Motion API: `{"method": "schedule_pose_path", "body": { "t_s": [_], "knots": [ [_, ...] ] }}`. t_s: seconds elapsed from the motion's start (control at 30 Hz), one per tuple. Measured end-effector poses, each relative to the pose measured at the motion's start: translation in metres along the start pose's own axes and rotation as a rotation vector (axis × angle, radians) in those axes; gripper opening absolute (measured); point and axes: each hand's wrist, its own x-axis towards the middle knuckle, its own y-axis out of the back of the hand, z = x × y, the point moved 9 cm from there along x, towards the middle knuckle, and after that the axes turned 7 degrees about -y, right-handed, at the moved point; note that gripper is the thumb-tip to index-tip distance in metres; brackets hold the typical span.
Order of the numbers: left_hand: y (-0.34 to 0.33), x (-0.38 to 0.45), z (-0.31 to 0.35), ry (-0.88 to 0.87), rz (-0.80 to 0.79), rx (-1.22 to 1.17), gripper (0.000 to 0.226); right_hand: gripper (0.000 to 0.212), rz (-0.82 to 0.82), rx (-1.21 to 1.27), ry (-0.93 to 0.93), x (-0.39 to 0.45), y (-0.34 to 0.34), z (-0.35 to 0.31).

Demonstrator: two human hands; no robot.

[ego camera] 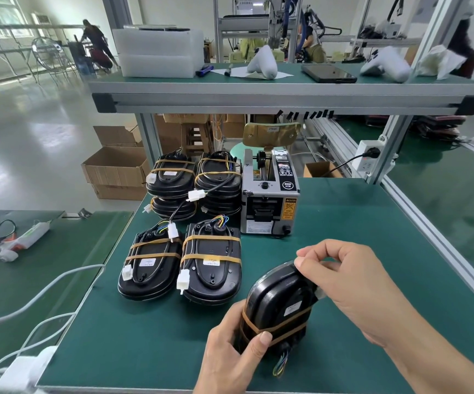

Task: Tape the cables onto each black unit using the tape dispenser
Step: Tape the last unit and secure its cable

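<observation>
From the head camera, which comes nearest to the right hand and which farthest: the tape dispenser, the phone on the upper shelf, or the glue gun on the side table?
1. Tape dispenser, just beyond the right hand.
2. Phone, up on the shelf.
3. Glue gun, far left.

The left hand (230, 354) is seen at the bottom middle of the frame, fingers curled, thumb laid flat in a grip. The right hand (352, 282) is reached in from the lower right, its thumb and fingertips pinched together.
</observation>
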Motion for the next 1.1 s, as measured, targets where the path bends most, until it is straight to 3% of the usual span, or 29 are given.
{"method": "schedule_pose_path", "body": {
  "t_s": [0.6,0.9,0.97,1.1],
  "knots": [
    [-0.001,-0.001,0.000,-0.004,-0.010,0.000,0.061,0.009,0.072,-0.076,0.000,0.000,0.000,0.008],
    [0.001,-0.001,0.002,-0.012,-0.011,0.019,0.062,0.015,0.001,0.145,-0.016,-0.001,-0.018,0.015],
    [0.001,-0.001,0.004,-0.014,-0.010,0.018,0.062,0.026,-0.010,0.153,-0.009,-0.001,-0.020,0.017],
    [0.001,0.000,0.006,-0.018,-0.009,0.020,0.060,0.011,-0.087,0.218,-0.030,0.002,-0.025,0.020]
  ]
}}
